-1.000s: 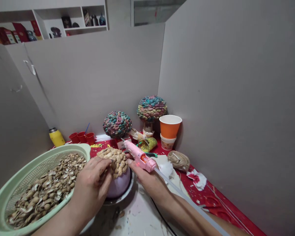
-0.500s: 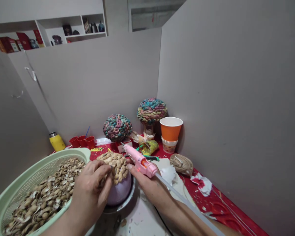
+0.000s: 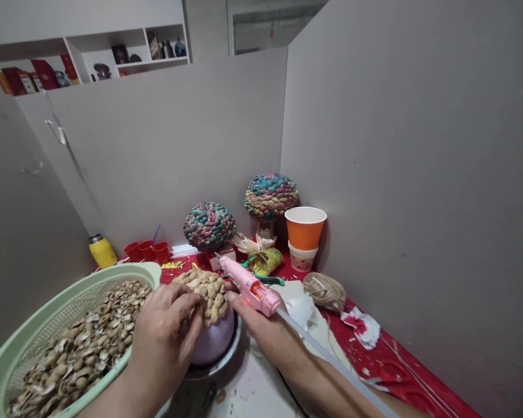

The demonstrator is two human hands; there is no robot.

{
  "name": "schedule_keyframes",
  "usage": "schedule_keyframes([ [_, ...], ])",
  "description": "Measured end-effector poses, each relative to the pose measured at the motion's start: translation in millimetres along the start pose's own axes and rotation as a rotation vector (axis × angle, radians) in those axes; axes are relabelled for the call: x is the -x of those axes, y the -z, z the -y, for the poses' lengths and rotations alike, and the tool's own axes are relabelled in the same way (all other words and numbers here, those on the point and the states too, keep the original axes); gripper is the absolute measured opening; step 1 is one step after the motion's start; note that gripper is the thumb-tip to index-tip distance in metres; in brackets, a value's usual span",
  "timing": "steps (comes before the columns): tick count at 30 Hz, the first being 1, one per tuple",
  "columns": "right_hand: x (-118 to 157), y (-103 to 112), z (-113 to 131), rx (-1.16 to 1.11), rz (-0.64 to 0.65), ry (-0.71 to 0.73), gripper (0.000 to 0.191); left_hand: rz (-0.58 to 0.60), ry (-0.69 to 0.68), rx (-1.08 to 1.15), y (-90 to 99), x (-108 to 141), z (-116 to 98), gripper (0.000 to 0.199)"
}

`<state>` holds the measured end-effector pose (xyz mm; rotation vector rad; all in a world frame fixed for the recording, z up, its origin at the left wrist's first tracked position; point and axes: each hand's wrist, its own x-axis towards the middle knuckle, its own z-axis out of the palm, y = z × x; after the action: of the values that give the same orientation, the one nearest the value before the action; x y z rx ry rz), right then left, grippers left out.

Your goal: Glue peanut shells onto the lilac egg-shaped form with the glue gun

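A round lilac ball [image 3: 214, 342], its upper part covered with peanut shells [image 3: 210, 289], rests in a metal bowl [image 3: 235, 346]. Against the near left side of the shell layer, my left hand [image 3: 169, 322] is closed with its fingertips pinched together; what lies between them is hidden. My right hand [image 3: 259, 328] is closed around a pink hot glue gun [image 3: 248, 284], its thumb beside the ball's right side. The gun's nozzle points away to the upper left, above the ball. A long clear glue stick [image 3: 326, 351] sticks out of its back, over my right forearm.
At left stands a green colander [image 3: 143, 268] full of peanut shells. Behind are two painted shell-covered balls [image 3: 209, 225], red cups [image 3: 146, 249], a yellow jar [image 3: 102, 251], a tipped cup [image 3: 265, 261] and an orange paper bucket [image 3: 305, 229]. Twine [image 3: 325, 290] and red scissors [image 3: 394, 374] lie right.
Both hands, the ball and the glue gun keep almost the same places. My left fingers shift very slightly against the shells, and the view moves a little.
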<state>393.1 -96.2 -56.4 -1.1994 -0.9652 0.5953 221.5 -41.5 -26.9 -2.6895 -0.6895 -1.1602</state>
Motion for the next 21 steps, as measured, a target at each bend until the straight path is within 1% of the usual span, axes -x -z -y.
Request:
schedule_keyframes([
  [3, -0.2, 0.3, 1.3, -0.004, 0.028, 0.015, 0.029, -0.006, -0.01, -0.015, 1.7, 1.1, -0.8, 0.011],
  [8, 0.5, 1.1, 1.9, -0.048, 0.081, -0.022, 0.032, -0.057, -0.031, -0.042, 1.3, 5.5, 0.5, 0.015],
  [12, 1.3, 0.6, -1.9, -0.103, 0.089, -0.045, 0.035, -0.147, -0.001, 0.005, 6.2, 6.7, 3.2, 0.021],
  [16, 0.9, 0.8, -4.0, -0.114, 0.117, -0.039, 0.033, -0.262, 0.093, 0.065, 13.8, 7.1, 1.0, 0.012],
  [18, 0.8, 1.3, -4.4, -0.118, 0.128, -0.03, 0.033, -0.258, 0.121, 0.103, 13.7, 7.9, -0.6, 0.008],
  [21, 1.0, 2.0, -3.8, -0.091, 0.128, -0.023, 0.032, -0.226, 0.122, 0.131, 7.6, 9.6, 0.0, 0.01],
])
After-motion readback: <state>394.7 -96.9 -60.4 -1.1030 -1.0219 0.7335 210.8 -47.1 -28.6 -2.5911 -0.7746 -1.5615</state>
